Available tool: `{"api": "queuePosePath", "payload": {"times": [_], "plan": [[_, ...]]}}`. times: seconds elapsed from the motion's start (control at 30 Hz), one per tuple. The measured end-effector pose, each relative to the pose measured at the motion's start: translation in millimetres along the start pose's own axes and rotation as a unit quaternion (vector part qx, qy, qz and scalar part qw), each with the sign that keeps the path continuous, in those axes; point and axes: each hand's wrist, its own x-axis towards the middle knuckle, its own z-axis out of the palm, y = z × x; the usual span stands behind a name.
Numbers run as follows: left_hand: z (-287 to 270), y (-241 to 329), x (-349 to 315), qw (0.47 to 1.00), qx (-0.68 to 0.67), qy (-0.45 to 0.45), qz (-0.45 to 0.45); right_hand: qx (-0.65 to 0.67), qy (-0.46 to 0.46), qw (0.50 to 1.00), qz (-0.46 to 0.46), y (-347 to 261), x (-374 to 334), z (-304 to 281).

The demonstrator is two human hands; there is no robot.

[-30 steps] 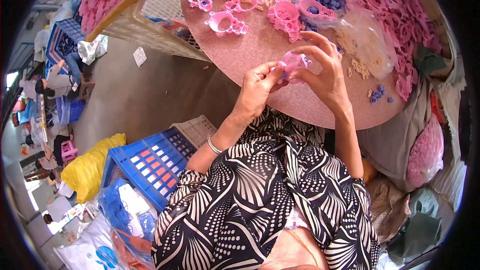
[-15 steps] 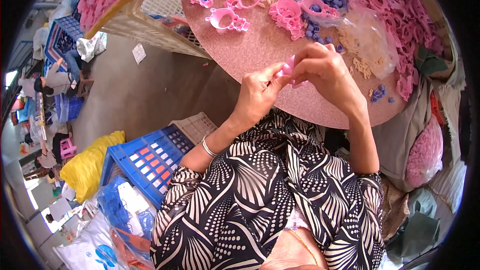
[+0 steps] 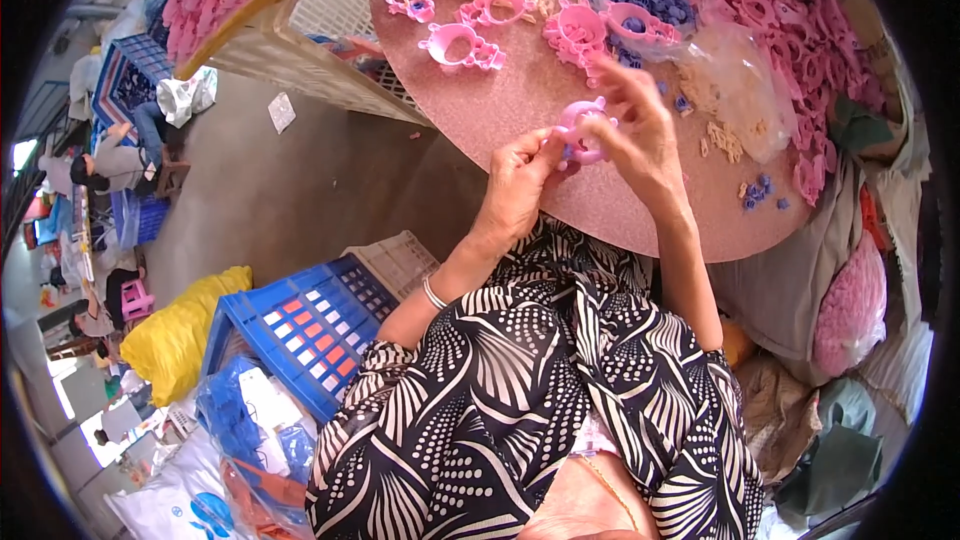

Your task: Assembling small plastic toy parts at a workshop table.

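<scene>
My left hand (image 3: 520, 185) pinches a pink plastic ring-shaped part (image 3: 570, 118) with small knobs on its rim, near the table's front edge. A bit of blue shows by the fingertips; its shape is too small to make out. My right hand (image 3: 645, 145) is at the ring's right side, fingers stretched up and apart, the thumb over or against the ring. Beyond the hands lie similar pink ring parts (image 3: 460, 46), some with blue bits, and a pink piece filled with small pink bits (image 3: 577, 35). Small blue parts (image 3: 757, 192) lie to the right.
The round pinkish table (image 3: 520, 100) holds bags of blue parts (image 3: 650, 0) and beige parts (image 3: 745, 80). Pink parts (image 3: 760, 0) are heaped at the right. A blue crate (image 3: 305, 325) and a yellow sack (image 3: 185, 335) stand at left. Other people (image 3: 125, 160) sit farther left.
My right hand has opened from its pinch, its fingers lifting up and away, so more of the pink ring shows. My left hand keeps its pinch, shifted slightly.
</scene>
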Motion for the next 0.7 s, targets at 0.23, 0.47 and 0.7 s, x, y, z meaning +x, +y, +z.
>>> {"api": "queuePosePath", "payload": {"times": [0.23,0.47,0.7], "plan": [[33.4,13.0,-30.5,0.997,0.053,0.050,0.028,-0.349,0.155,0.910,-0.158,-24.2,5.0,14.5],[12.4,-7.7,-11.3,0.990,0.088,0.060,0.091,-0.154,0.125,0.969,-0.149,9.3,10.1,21.3],[-19.6,141.8,50.1,0.974,-0.219,-0.007,0.048,0.049,0.224,0.959,-0.167,-4.7,18.4,-32.5]]}}
